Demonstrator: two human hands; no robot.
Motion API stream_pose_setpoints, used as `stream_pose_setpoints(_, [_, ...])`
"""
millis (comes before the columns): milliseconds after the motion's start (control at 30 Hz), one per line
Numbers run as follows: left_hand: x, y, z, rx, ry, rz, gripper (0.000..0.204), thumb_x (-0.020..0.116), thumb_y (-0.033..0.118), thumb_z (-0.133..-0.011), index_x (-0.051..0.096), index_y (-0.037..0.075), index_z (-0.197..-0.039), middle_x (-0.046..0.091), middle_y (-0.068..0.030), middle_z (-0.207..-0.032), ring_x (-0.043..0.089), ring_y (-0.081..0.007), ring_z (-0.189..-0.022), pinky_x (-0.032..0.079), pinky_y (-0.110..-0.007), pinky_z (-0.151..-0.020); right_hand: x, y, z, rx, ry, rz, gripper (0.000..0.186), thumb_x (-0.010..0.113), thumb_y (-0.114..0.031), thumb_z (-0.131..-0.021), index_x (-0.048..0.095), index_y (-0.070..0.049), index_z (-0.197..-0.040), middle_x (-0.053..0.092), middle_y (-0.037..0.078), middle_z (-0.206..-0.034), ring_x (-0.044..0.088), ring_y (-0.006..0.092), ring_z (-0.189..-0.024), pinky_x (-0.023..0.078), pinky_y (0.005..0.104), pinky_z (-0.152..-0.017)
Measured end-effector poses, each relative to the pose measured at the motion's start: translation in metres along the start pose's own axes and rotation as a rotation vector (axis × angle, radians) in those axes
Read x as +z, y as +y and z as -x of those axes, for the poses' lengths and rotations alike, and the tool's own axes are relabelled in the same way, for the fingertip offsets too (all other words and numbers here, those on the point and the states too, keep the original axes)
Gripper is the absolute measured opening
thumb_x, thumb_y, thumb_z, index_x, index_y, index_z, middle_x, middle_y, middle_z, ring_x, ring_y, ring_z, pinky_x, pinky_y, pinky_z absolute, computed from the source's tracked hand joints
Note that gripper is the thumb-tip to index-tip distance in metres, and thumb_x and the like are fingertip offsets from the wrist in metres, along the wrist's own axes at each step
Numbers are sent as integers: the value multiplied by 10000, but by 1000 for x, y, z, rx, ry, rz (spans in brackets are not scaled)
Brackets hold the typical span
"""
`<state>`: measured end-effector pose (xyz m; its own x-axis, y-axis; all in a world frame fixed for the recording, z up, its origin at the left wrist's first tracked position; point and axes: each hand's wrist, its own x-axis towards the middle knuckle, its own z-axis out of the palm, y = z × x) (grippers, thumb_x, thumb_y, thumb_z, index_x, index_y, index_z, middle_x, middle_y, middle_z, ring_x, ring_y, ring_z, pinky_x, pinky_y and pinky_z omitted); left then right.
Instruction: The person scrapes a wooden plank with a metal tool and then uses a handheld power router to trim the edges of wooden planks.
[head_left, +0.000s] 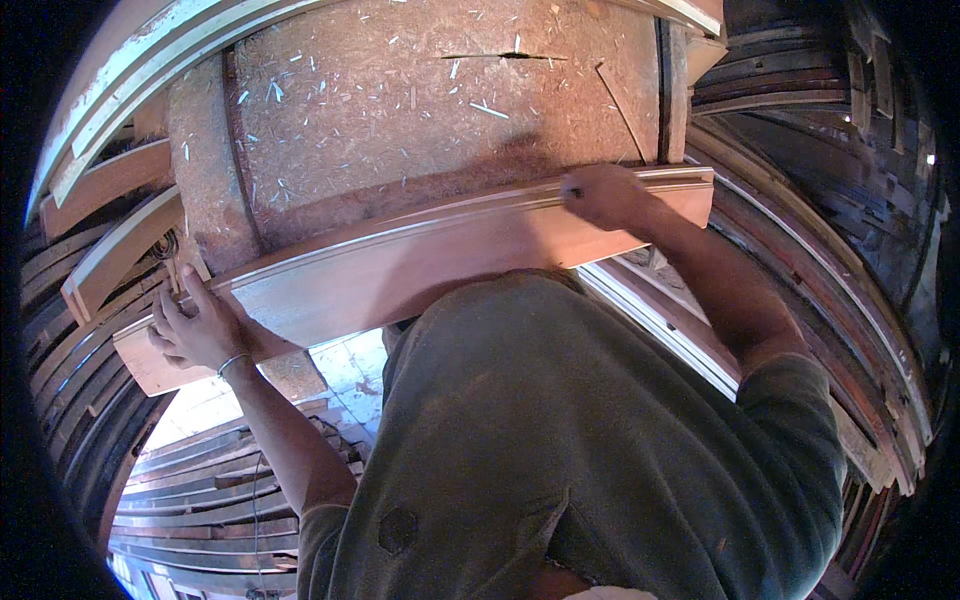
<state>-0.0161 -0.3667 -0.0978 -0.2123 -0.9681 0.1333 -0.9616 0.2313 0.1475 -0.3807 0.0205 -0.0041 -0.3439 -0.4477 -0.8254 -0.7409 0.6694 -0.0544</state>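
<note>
A long reddish-brown wooden board (480, 250) with a grooved upper edge lies slantwise across the near side of the workbench (400, 110), just in front of my body. My left hand (200, 325) rests on the board's left end, fingers spread and stretched over its face. On the board's right part is my right hand (608, 197), closed like a fist at the grooved edge. Whatever it may hold is hidden by the fingers.
Pale wood shavings and a thin wooden strip (622, 113) lie on the bench top, which has a dark slot (515, 56). Long planks (840, 290) are stacked at the right. More timber (200, 500) fills the lower left, and pale mouldings (140, 90) curve along the upper left.
</note>
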Motion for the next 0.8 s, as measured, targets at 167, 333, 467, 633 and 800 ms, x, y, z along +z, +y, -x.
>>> stream_pose_setpoints(167, [-1, 2, -1, 2, -2, -19, 651, 553, 692, -864, 668, 168, -1232, 535, -74, -1388, 267, -319, -1397, 179, -583, -1092, 11, 55, 18, 24, 89, -101, 264, 559, -273, -888, 636, -49, -1004, 678, 211, -906, 663, 397, -852, 516, 509, -760])
stream_pose_setpoints(333, [3, 2, -2, 1, 13, 0, 684, 530, 725, -852, 669, 175, -1234, 529, -82, -1396, 274, -316, -1394, 189, -577, -1087, 7, 56, 34, 2, 343, -344, 232, 560, -264, -941, 635, -52, -995, 646, 184, -796, 640, 327, -727, 492, 449, -665])
stream_pose_setpoints(467, [-1, 4, -2, -23, -7, -35, 694, 511, 736, -854, 665, 183, -1244, 522, -85, -1412, 275, -318, -1399, 189, -581, -1087, 8, 67, 54, 131, 535, -979, 229, 555, -184, -973, 602, -26, -1132, 615, 82, -799, 588, 170, -693, 468, 318, -611])
stream_pose_setpoints(633, [-3, 9, -4, -33, -10, -33, 700, 518, 727, -852, 660, 170, -1251, 527, -80, -1415, 299, -304, -1396, 190, -574, -1093, 21, 73, 91, 181, 976, -1410, 397, 554, -121, -966, 494, 8, -1337, 612, 58, -931, 545, 108, -707, 437, 227, -594])
stream_pose_setpoints(800, [-4, 11, -1, 7, 117, 54, 678, 560, 664, -866, 658, 104, -1236, 551, -137, -1359, 373, -296, -1353, 232, -531, -1102, 24, 93, 113, -45, 1089, -2579, 246, 567, -92, -930, 626, -22, -1158, 657, 96, -939, 599, 216, -842, 479, 373, -791])
